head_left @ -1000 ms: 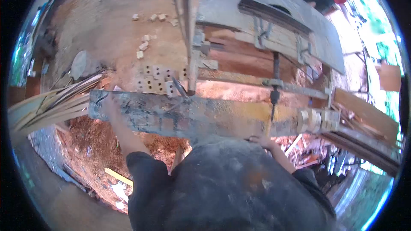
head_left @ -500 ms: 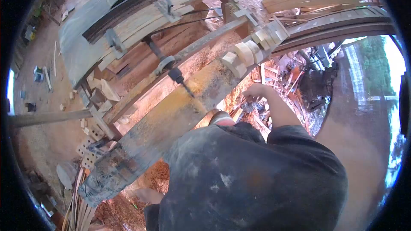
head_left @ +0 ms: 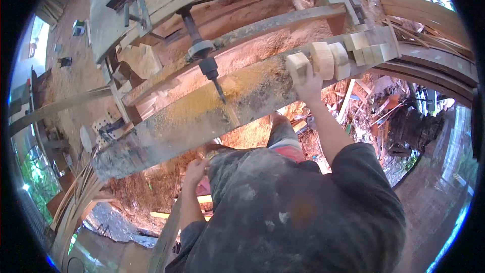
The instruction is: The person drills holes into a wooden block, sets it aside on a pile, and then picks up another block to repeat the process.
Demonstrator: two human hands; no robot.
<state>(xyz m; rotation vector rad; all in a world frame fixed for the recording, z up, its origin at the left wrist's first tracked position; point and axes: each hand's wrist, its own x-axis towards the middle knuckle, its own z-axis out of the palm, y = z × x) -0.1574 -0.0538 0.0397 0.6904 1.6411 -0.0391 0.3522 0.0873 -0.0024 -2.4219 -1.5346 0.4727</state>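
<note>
My right hand [head_left: 309, 88] reaches over the long board and is closed on a pale wooden block [head_left: 297, 65], the nearest of several in a row. Beside it stand a second curved block [head_left: 322, 59] and a third one [head_left: 339, 60]. My left hand [head_left: 196, 170] hangs low near my body, its fingers curled in, with nothing visible in them. A drill bit [head_left: 220, 91] in a black chuck [head_left: 207, 67] points over the middle of the dusty board [head_left: 172, 134].
A shaft with a round collar [head_left: 201, 49] carries the chuck behind the board. Orange sawdust [head_left: 242, 68] lies around it. Thin wood strips [head_left: 76, 197] lean at the left end. More planks [head_left: 424, 15] are stacked at the far right.
My right hand has moved forward onto the wooden block and closed on it. My left hand has come into view beside my body. The camera view has turned and shifted.
</note>
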